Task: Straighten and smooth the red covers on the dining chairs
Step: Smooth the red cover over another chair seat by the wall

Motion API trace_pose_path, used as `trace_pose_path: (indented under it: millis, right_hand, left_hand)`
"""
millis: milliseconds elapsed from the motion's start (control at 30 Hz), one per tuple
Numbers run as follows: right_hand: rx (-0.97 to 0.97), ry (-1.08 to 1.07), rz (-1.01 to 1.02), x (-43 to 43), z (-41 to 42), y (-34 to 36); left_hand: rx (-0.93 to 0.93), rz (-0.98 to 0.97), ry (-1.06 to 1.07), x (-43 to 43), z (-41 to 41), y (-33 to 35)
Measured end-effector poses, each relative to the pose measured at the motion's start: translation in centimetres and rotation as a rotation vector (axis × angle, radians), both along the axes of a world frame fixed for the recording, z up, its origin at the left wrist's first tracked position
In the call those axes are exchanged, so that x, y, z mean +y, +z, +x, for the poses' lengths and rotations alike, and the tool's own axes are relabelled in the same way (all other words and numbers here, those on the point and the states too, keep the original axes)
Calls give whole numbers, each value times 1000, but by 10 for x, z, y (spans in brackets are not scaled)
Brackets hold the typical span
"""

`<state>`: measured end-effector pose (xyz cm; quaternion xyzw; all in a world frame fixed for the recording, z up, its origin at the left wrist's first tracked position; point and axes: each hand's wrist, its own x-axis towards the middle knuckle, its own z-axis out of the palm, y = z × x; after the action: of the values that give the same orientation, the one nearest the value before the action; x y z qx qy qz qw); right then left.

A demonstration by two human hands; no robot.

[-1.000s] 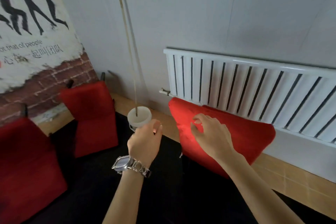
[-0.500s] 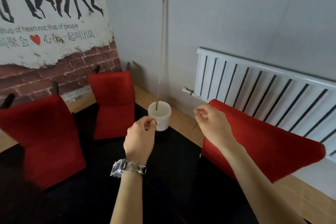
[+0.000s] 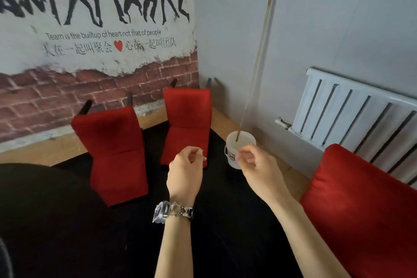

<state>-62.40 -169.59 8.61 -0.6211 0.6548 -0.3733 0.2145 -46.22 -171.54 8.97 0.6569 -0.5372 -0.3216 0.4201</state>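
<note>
Both hands hang in the air at the centre of the frame, above a dark surface [image 3: 67, 221] that fills the lower left and middle, and neither touches any cover. The left hand [image 3: 185, 171], with a silver watch [image 3: 171, 212] on its wrist, has its fingers loosely curled, thumb and forefinger drawn close together, and nothing can be seen between them. The right hand [image 3: 259, 165], just right of centre, is likewise loosely curled and holds nothing; it passes in front of a white bucket [image 3: 239, 144] on the floor, though whether it touches the bucket cannot be told. A thin pale rod [image 3: 259, 52] rises out of the bucket to the top edge of the frame. The first red cover [image 3: 112, 149] sits on a chair left of centre, its cloth faintly creased where back meets seat. The second red cover [image 3: 187, 119] is on the chair beside it, at the middle of the frame in the corner of the room, just above the left hand in the picture. The third red cover [image 3: 361, 210] fills the lower right corner, lit brightly along one side, well apart from both hands. Behind it, at the right edge, a white radiator [image 3: 361, 115] hangs on the grey wall. The upper left holds a mural [image 3: 90, 29] of black leaping figures, a red heart, lettering and painted brick
</note>
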Motion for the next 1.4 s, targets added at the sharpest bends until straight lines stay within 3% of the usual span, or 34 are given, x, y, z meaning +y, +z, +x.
trace_pose_path:
  millis: [433,700,1000,1400]
  right_hand:
    - [-199,146,30,-154,-8,-14]
    - [-363,171,41,-245,-25,-10]
    - [-219,200,91,-319,-5,-26]
    - [-76,107,68,-470,103,-33]
  left_hand:
    - [14,-38,138,-126,-5,1]
    - [222,-106,276,-208,-21,10]
    - [195,-45,249,-278,-3,-11]
    - [133,-8,181,-436,112,-25]
